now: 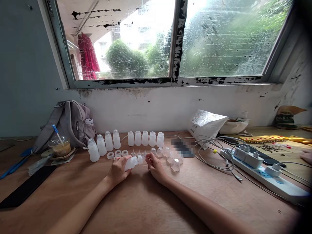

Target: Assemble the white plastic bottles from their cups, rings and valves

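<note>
My left hand (120, 170) is closed around a frosted white baby bottle (131, 164), tilted with its neck toward the right. A clear collar piece (139, 159) shows at the bottle's neck. My right hand (156, 167) is close by, fingers curled together beside that end; what they pinch is too small to make out. Just behind the hands stand several clear nipples (138, 152), partly hidden by my fingers. White rings (118, 152) lie behind my left hand. Clear caps (175, 165) are spread to the right of my right hand.
Open-necked bottles (145, 138) line the back, and capped bottles (101, 145) stand left. Around them are a backpack (70, 123), an iced drink (59, 146), a black strip (26, 187), a white pouch (207, 125), tangled cables (219, 159) and a power strip (280, 182). Another person's hand (306, 156) shows far right.
</note>
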A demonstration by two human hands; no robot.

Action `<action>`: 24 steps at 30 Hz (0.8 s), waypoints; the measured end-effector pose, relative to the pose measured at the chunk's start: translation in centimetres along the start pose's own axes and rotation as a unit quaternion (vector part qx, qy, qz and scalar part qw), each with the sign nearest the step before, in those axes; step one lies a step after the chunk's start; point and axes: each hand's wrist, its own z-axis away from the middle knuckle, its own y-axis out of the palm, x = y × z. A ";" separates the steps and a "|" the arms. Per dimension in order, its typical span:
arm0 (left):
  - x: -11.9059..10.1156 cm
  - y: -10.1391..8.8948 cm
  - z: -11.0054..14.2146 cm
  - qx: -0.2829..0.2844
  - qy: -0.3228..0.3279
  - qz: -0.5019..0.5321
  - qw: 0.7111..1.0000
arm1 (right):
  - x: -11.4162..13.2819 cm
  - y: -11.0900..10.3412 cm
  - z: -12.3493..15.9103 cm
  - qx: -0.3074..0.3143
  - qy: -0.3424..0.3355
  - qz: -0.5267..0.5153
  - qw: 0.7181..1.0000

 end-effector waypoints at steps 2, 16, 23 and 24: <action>0.0 0.2 0.0 -0.001 -0.001 -0.007 1.000 | 0.0 0.1 0.0 0.002 -0.008 0.015 1.000; -0.2 0.2 0.2 -0.025 0.036 -0.014 0.999 | 0.0 0.0 -0.1 0.023 -0.012 0.043 0.999; -0.2 0.2 0.2 -0.022 0.084 -0.016 0.996 | 1.1 -0.3 0.0 0.073 0.021 0.035 0.996; -0.2 0.1 0.2 -0.023 0.083 -0.017 0.996 | 1.2 -0.3 0.0 0.067 0.017 0.042 0.997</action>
